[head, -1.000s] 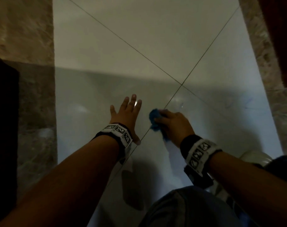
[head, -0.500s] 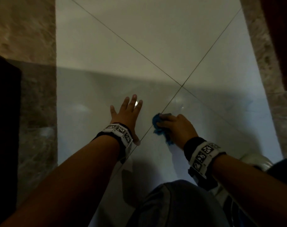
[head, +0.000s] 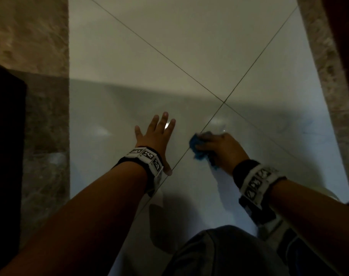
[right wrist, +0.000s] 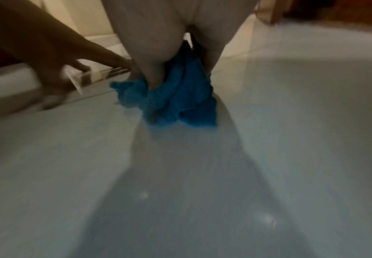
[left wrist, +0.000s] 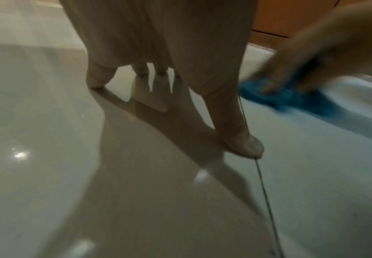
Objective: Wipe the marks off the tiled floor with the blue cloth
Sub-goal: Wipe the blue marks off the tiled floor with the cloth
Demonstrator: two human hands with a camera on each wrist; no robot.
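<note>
My right hand (head: 219,148) grips a crumpled blue cloth (head: 198,148) and presses it onto the pale glossy tiled floor (head: 169,56), just right of a grout line. The cloth (right wrist: 171,94) bunches under my curled fingers in the right wrist view; it shows blurred at the right edge (left wrist: 291,97) of the left wrist view. My left hand (head: 155,136) lies flat on the tile to the left of the cloth, fingers straight and spread (left wrist: 141,69), thumb (left wrist: 244,144) by the grout line. Faint dark scribble marks (head: 301,124) show on the tile to the right.
Brown marbled border strips run along the left (head: 40,116) and right (head: 332,96) of the white tiles. A dark object (head: 4,156) stands at the far left. My knee (head: 219,253) is at the bottom, with a pale round object (head: 328,194) behind my right wrist.
My right hand has slid the cloth a little toward me and rightward across the grout line. The left hand has stayed planted on the tile.
</note>
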